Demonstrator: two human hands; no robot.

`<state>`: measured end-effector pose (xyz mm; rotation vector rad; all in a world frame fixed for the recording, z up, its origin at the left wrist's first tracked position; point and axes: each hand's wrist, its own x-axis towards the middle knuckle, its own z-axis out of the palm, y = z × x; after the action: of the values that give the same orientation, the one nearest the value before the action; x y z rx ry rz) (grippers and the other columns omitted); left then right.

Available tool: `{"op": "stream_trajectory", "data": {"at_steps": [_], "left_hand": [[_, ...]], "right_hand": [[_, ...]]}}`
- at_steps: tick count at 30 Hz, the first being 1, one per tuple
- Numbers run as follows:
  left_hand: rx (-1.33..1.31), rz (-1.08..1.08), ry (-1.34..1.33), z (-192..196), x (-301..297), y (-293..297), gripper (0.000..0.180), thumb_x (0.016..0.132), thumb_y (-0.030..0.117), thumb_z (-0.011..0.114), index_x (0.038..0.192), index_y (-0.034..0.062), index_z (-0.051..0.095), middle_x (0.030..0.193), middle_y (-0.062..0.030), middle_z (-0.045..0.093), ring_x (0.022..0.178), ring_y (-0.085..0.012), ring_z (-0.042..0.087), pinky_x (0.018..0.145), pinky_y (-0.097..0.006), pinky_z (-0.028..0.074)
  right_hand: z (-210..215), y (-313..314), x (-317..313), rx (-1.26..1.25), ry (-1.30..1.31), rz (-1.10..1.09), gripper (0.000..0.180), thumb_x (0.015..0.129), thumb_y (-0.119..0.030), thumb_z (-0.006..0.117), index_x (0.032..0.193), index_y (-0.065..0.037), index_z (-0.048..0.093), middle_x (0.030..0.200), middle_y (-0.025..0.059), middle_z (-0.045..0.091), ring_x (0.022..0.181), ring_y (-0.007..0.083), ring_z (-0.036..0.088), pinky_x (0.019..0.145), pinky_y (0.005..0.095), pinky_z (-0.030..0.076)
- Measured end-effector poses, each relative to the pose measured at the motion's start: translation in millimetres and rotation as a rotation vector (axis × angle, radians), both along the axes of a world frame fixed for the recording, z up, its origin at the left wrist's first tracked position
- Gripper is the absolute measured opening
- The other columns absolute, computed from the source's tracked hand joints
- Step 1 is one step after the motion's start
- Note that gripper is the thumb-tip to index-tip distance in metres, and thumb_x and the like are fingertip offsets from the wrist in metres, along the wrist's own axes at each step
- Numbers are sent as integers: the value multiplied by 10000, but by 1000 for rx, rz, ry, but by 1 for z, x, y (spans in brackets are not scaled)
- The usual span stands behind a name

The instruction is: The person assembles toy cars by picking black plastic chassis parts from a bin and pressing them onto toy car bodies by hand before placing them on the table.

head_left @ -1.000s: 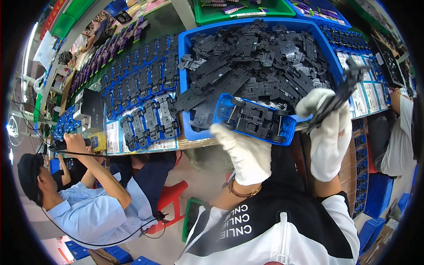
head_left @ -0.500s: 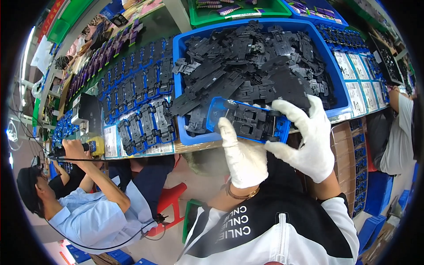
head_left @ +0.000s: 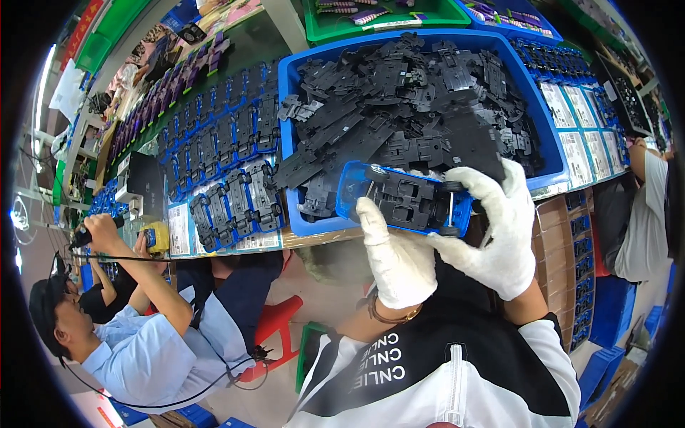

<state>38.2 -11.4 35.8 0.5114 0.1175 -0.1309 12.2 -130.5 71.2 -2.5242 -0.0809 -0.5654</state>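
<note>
Left hand: your gloved left hand (head_left: 397, 251) grips the blue toy car (head_left: 404, 198), wheels up.
Right hand: your right hand (head_left: 494, 232) grips its other end.
Behind: blue bin (head_left: 294, 93) of black parts (head_left: 407, 107).

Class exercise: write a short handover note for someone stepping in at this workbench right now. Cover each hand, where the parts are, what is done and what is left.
Left hand: gloved, supporting the blue toy car body from below, near its front.
Right hand: gloved, grip on the car's rear end.
The car is held upside down over the front edge of the blue bin; a black chassis with wheels sits in it.
Loose black chassis parts fill the bin. Rows of assembled cars lie to the left.
Done: chassis placed in body. Left: whether it is fully seated cannot be told; check it.
</note>
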Motion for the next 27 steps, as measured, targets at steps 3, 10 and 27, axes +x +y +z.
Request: {"op": "stream_trajectory", "data": {"at_steps": [3, 10, 27], "left_hand": [[13, 5, -2, 1, 0, -1, 573, 941, 555, 503, 1247, 70, 520, 1169, -119, 573, 1084, -260, 553, 962, -422, 445], [-79, -82, 78, 8, 0, 6, 559, 926, 555, 532, 1215, 76, 541, 1139, -90, 592, 1064, -253, 568, 965, -432, 454], [-41, -35, 79, 0, 21, 22, 447, 901, 535, 591, 1105, 138, 560, 1013, -33, 599, 965, -205, 573, 883, -426, 495]], "right_hand": [[2, 2, -2, 31, 10, -20, 646, 564, -262, 862, 1147, -140, 611, 1125, 181, 520, 1052, 361, 531, 854, 441, 457], [1, 7, 3, -82, 73, -25, 782, 512, -343, 887, 1211, -157, 591, 1163, 191, 508, 1057, 373, 534, 867, 443, 458], [-11, 1, -13, 186, -245, -34, 707, 581, -88, 858, 1232, -38, 590, 994, 101, 617, 843, 227, 617, 754, 308, 502]]}}
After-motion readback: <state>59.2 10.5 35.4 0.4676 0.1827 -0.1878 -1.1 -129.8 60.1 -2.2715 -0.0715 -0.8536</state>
